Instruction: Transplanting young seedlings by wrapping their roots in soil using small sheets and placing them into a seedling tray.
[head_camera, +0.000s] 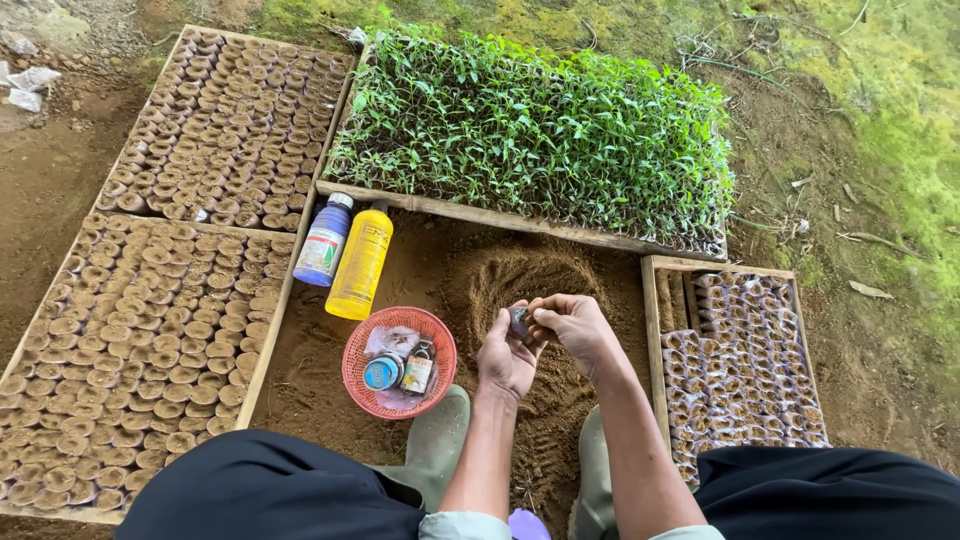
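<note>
Over the heap of loose soil (520, 290) at the middle of the view, both hands meet around a small dark pot (519, 320). The left hand (507, 358) cups it from below with fingers curled shut on it, while the right hand (570, 325) pinches its rim from three o'clock. The pot looks light, thin and soft, likely a little plastic sleeve that would crumple or spill if squeezed, so a gentle hold around its sides with support under the base suits it. At nine o'clock lies a red basket (357, 380), with a yellow bottle (360, 262) at ten o'clock and seedlings (540, 130) at twelve.
</note>
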